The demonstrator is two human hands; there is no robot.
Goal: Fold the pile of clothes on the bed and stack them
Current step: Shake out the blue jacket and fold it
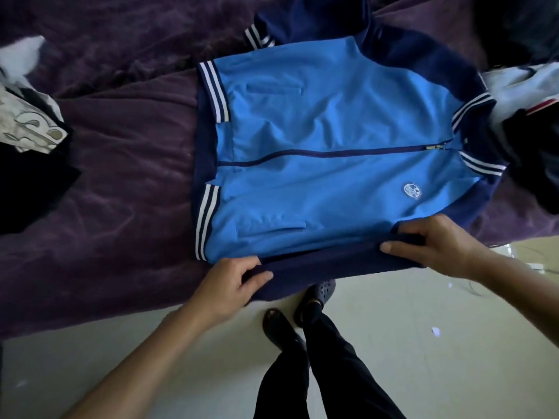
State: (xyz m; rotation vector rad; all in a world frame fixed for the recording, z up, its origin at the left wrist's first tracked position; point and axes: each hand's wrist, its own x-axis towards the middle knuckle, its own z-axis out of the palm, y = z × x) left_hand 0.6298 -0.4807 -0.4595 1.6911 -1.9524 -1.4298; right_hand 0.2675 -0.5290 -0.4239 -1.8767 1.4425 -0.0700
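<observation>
A bedroom in a home: a bed point(90, 297) under a plush purple blanket point(127, 140) fills most of the view. On it lie 1 blue zip jacket point(332, 122) and 2 loose heaps of clothes point(526, 95). Beside it, rubber clogs point(321, 293) stand on a pale glossy floor point(423, 328).

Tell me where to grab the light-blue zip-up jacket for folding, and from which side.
Grip the light-blue and navy zip-up jacket by its navy sleeve along the near edge, from the floor side. It lies flat, front up, on the purple bed cover, and that sleeve overhangs the edge, where the left hand and right hand hold it.
</observation>
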